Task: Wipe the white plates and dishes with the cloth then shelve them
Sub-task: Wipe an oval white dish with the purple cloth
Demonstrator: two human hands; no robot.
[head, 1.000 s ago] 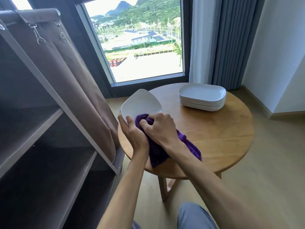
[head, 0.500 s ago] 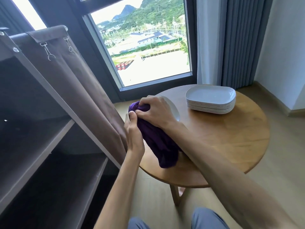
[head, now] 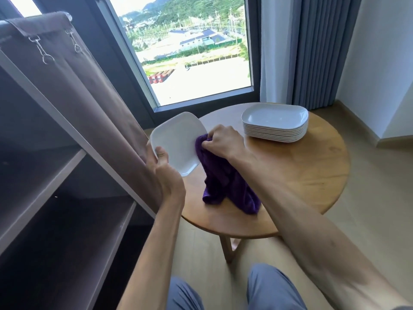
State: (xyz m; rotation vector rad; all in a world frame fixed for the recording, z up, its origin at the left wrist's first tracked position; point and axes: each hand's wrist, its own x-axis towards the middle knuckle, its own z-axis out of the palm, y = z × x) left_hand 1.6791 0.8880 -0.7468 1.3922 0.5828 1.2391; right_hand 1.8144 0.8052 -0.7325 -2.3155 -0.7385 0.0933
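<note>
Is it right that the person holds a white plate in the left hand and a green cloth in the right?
Not quite: the cloth is purple, not green. The head view shows the left hand holding the white plate and the right hand gripping the cloth.

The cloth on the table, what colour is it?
Deep purple; the cloth shows clearly in the head view.

The left hand (head: 166, 173) grips the tilted white rounded-square plate (head: 176, 143) at its lower-left rim. The right hand (head: 221, 142) presses the purple cloth (head: 225, 184) against its right edge, above the round wooden table (head: 301, 175). A stack of white plates (head: 276, 123) sits near the table's far edge.
</note>
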